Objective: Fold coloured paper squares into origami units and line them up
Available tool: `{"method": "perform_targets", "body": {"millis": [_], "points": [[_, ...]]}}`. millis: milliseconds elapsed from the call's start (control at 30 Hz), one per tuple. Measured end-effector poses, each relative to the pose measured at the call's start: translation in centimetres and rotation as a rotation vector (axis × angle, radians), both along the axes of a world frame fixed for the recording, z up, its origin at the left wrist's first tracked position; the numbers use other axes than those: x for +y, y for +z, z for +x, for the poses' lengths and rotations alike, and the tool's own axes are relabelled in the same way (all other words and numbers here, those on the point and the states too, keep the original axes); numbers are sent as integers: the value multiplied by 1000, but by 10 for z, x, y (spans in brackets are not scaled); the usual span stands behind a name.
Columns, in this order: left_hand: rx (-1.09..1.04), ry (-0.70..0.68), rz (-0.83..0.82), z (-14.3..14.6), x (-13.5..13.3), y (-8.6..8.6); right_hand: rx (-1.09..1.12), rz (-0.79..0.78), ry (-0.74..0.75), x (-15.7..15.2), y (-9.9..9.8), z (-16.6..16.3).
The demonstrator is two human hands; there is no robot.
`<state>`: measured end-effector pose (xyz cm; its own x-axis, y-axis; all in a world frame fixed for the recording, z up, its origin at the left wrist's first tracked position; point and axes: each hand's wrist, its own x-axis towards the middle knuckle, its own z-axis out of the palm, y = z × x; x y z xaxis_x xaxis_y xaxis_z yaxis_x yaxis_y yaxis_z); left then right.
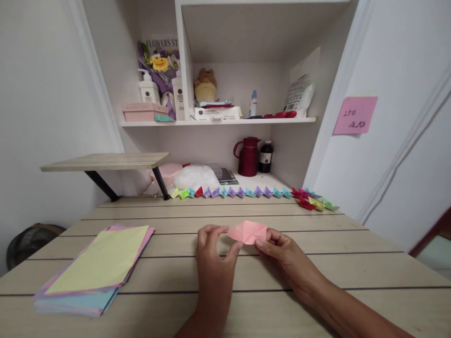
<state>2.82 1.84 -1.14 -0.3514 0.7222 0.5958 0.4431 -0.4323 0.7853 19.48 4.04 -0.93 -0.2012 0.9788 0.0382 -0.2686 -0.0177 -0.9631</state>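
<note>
A small pink folded paper [248, 232], pointed at its left end and creased down the middle, is held just above the table. My right hand [282, 249] pinches its right end between thumb and fingers. On the other side, my left hand [216, 249] curves around the pointed left end with thumb and fingers apart. The left thumb tip is at the paper's lower edge; whether it presses on it I cannot tell. Behind the hands runs a row of small folded paper boats [231, 192] in purple, blue, green, yellow and red.
A stack of coloured paper sheets [102, 258], yellow on top, lies on the left of the slatted table [169, 281]. More paper boats [312, 201] cluster at the back right. Behind stand a small raised shelf [105, 161], a red jug [248, 157] and a dark bottle [265, 157].
</note>
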Motion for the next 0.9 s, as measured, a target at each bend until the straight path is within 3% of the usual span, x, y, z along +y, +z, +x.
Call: {"method": "perform_targets", "body": {"millis": [300, 567, 667, 767, 900], "points": [[31, -256, -31, 9, -7, 7, -65, 99, 87, -5, 0, -9], [248, -203, -17, 1, 0, 3, -196, 142, 113, -1, -3, -7], [411, -143, 1, -2, 3, 1, -396, 314, -25, 0, -1, -4], [574, -66, 45, -5, 7, 0, -655, 617, -162, -1, 2, 0], [739, -15, 88, -9, 8, 2, -871, 886, -203, -3, 4, 1]]}}
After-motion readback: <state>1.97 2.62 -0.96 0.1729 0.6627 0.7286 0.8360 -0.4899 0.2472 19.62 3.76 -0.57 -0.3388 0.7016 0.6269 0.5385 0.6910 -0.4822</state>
